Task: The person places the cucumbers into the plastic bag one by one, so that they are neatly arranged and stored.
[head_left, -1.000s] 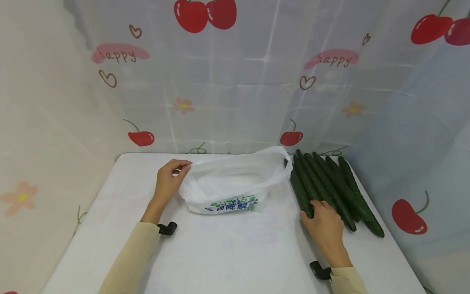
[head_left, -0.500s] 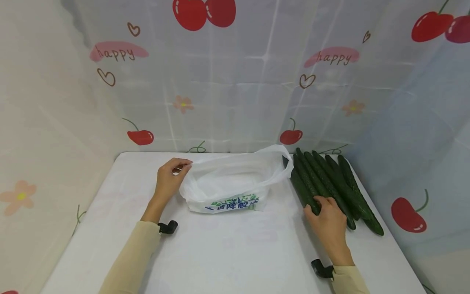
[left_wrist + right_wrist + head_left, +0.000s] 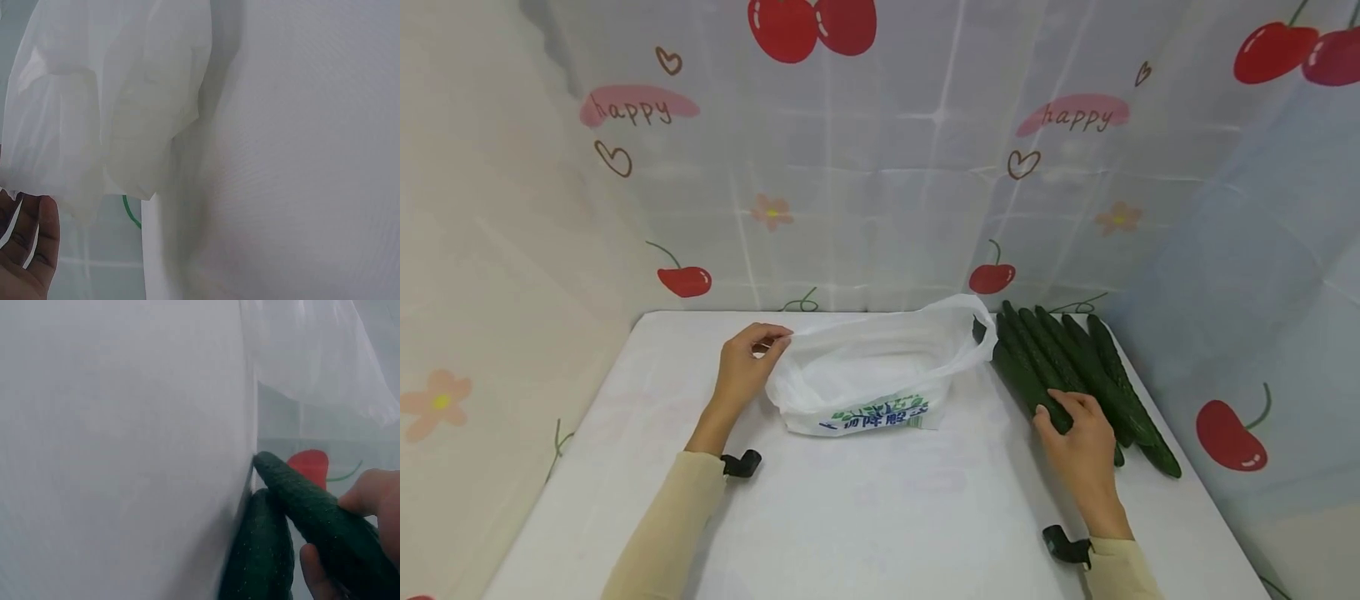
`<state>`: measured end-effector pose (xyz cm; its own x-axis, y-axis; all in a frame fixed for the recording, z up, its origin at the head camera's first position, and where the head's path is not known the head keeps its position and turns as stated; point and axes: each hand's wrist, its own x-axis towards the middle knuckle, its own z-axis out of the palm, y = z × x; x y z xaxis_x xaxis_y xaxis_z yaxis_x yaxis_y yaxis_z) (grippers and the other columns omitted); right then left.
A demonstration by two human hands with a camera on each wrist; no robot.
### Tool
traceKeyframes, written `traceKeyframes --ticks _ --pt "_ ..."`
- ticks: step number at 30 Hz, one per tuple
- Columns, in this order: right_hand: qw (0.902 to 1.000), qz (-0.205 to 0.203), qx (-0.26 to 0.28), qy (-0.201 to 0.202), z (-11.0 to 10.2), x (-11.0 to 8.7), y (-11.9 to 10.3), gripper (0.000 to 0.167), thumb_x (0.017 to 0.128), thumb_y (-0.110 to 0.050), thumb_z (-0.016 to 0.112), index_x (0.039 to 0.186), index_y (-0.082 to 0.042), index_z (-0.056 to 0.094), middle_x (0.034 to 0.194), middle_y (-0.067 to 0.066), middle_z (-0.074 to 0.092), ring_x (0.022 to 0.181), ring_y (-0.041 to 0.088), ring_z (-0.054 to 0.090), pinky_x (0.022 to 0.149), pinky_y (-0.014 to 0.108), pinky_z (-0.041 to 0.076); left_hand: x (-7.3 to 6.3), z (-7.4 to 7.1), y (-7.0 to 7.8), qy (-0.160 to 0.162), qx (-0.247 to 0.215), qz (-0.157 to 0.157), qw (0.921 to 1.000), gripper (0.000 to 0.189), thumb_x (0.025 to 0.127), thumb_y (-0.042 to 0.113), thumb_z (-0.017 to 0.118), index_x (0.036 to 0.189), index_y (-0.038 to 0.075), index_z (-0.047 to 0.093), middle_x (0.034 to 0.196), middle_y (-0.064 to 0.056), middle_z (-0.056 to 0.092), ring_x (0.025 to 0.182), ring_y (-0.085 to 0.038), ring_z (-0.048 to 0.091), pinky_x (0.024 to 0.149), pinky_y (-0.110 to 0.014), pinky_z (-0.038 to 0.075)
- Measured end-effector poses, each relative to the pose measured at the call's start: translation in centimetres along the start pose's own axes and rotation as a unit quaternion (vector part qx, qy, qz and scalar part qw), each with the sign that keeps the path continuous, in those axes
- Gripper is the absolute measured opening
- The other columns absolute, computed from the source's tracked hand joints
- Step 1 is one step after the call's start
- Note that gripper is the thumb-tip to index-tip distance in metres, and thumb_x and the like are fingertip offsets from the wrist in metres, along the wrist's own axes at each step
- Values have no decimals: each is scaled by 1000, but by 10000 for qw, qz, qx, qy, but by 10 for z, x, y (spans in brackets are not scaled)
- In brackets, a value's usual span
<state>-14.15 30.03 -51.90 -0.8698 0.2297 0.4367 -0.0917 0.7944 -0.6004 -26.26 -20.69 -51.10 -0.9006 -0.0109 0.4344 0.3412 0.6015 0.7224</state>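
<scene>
My left hand [image 3: 745, 367] pinches the left rim of a white plastic bag [image 3: 857, 375], whose mouth gapes on the table. In the left wrist view the fingertips meet the bag's thin edge [image 3: 81, 150]. Over at the right, my right hand [image 3: 1081, 450] grips the near end of a dark green cucumber [image 3: 1028, 385], thumb on one side and fingers on the other. The right wrist view has this gripped cucumber [image 3: 319, 515] slanting above another cucumber [image 3: 259, 550]. Several more cucumbers [image 3: 1108, 387] lie side by side just right of it.
A white-covered table [image 3: 865, 517] carries everything. Behind it hangs a pale curtain [image 3: 865, 192] printed with cherries, and similar cloth closes both sides. The bag's right handle loop [image 3: 985, 329] stands close to the far ends of the cucumbers.
My right hand has taken hold of the leftmost cucumber's near end and moved it up and slightly right, over the neighbouring ones. The left hand and bag have stayed put.
</scene>
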Motion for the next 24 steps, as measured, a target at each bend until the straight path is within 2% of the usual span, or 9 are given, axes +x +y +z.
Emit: traceKeyframes --ticks 2,4,9,13,17,19,21,23,24 --pt "9999 56 75 38 -1 1 3 36 98 -14 77 130 0 74 127 26 66 112 49 66 90 70 52 0 0 -1 -7 -17 -19 10000 15 103 23 75 117 18 79 113 -3 79 100 -21 73 85 -9 49" --pt "9999 77 76 78 -1 2 6 35 97 -14 78 130 -1 75 127 25 67 106 46 68 84 65 55 0 0 -1 -28 -39 -54 10000 16 103 24 75 117 18 79 114 -2 79 100 -20 72 86 -9 49" --pt "9996 -58 61 288 -4 4 9 33 95 -13 80 127 -3 77 125 22 69 74 31 68 66 37 51 0 0 2 -67 -81 -101 9999 17 104 25 74 119 19 79 116 -3 78 102 -22 72 87 -10 50" --pt "9987 -116 147 481 -6 6 11 33 94 -12 81 126 -5 78 124 20 70 77 31 69 66 24 46 -1 -1 3 -76 -60 -118 9999 18 104 25 74 120 19 79 116 -4 78 103 -23 72 87 -11 50" --pt "9979 -126 201 609 -12 7 11 34 93 -10 81 127 -5 78 125 20 71 96 39 71 77 34 50 -1 0 4 -130 31 -93 9999 18 104 26 74 120 19 79 115 -3 78 103 -23 72 90 -19 54" --pt "9975 -152 259 647 -15 7 10 34 93 -9 81 126 -4 77 125 22 70 101 43 70 82 47 53 0 1 4 -165 70 -75 9998 18 104 26 73 120 19 79 115 -3 77 103 -22 72 91 -23 56" --pt "9971 -183 325 671 -17 7 9 34 93 -8 80 126 -3 77 124 23 69 111 45 68 88 58 50 1 1 5 -179 102 -67 9998 18 105 27 73 120 20 79 115 -2 77 103 -21 72 91 -23 56" --pt "9965 -236 375 702 -19 7 9 33 92 -7 81 125 -2 77 124 25 69 114 46 66 90 58 49 1 0 5 -165 92 -44 9998 18 105 26 73 120 19 79 115 -2 77 103 -22 72 91 -23 56" --pt "9962 -268 382 737 -19 7 9 33 92 -6 81 124 -2 77 123 25 69 113 46 66 89 54 49 1 0 5 -162 83 -33 9998 18 105 26 73 120 19 79 115 -3 78 103 -22 72 90 -23 56"
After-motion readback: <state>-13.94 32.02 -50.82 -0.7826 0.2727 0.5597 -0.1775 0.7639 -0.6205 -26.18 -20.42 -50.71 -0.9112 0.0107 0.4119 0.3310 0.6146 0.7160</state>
